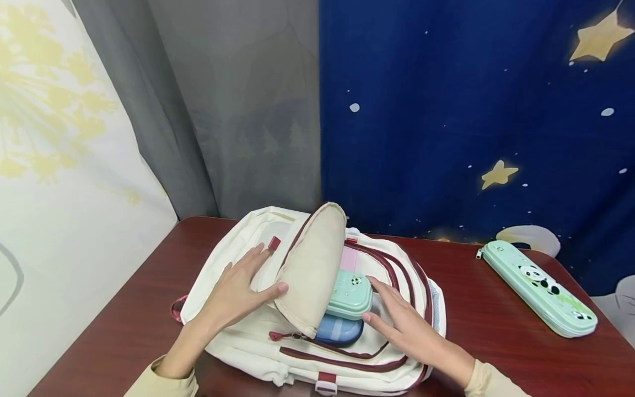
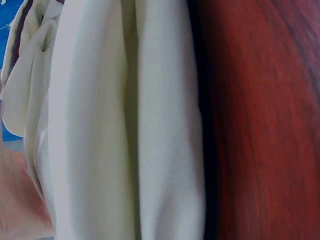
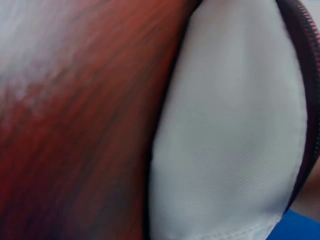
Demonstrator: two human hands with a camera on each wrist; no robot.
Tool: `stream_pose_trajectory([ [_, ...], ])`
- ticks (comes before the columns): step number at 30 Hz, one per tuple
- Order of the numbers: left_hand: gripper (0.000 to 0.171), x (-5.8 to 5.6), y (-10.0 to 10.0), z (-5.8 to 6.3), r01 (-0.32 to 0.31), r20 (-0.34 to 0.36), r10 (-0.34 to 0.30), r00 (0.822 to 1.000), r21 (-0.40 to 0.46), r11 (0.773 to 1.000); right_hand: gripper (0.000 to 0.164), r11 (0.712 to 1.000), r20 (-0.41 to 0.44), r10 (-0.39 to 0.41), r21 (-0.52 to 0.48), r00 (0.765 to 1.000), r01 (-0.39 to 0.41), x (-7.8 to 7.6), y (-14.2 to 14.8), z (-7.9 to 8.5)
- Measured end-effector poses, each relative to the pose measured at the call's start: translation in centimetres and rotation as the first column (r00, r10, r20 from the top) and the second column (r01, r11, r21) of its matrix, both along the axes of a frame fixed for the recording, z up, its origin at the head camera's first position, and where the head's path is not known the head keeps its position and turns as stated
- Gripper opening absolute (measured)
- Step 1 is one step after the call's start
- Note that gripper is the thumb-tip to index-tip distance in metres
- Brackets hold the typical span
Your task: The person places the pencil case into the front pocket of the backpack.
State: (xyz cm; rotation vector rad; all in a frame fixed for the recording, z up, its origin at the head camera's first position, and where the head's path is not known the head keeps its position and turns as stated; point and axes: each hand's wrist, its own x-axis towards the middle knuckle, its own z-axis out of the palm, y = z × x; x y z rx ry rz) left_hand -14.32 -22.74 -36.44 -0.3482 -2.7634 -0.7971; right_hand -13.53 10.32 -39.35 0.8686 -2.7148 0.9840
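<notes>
A cream backpack point(image 1: 248, 342) with dark red zips lies on the table, its front pocket unzipped and the pocket flap point(image 1: 315, 264) folded up to the left. My left hand point(image 1: 238, 289) rests on the bag beside that flap, fingers extended and thumb at its edge. In the pocket opening sits a small mint-green zip case point(image 1: 351, 298) with a panda print, partly hidden by the flap. Beneath it shows a blue case point(image 1: 342, 330). My right hand point(image 1: 409, 325) is at the mint case's right end, fingers fairly straight, thumb and fingertips right at its edge.
A long mint-green pencil case point(image 1: 541, 289) with pandas lies on the dark red wooden table point(image 1: 461, 286) to the right. Something pink point(image 1: 349, 258) shows inside the pocket. A grey and blue curtain point(image 1: 421, 138) hangs behind the table.
</notes>
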Motion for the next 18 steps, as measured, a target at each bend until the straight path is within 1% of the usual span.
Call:
stream_pose_trajectory([
  [2,0.082,-0.17,-0.14,-0.10,0.011,-0.022,-0.011,1.000,-0.004,1.000,0.067,0.999,0.038,0.029,0.022,0.999,-0.030,0.03,-0.01,-0.13],
  [5,0.079,-0.32,-0.16,-0.37,0.029,-0.036,-0.028,0.999,0.006,1.000,0.068,0.996,0.106,0.067,0.045,0.992,-0.072,0.13,0.02,-0.30],
  [8,0.076,-0.41,-0.09,-0.67,0.040,-0.043,-0.039,0.998,0.022,0.999,0.069,0.994,0.159,0.081,0.063,0.984,-0.092,0.12,0.09,-0.41],
  [13,0.073,-0.42,-0.03,-0.85,0.041,-0.056,-0.038,0.998,0.046,0.998,0.070,0.994,0.187,0.070,0.066,0.980,-0.083,-0.06,0.02,-0.37],
  [18,0.071,-0.27,-0.03,-0.89,0.035,-0.065,-0.032,0.997,0.045,0.998,0.069,0.996,0.204,0.046,0.067,0.978,-0.060,-0.13,-0.15,-0.33],
])
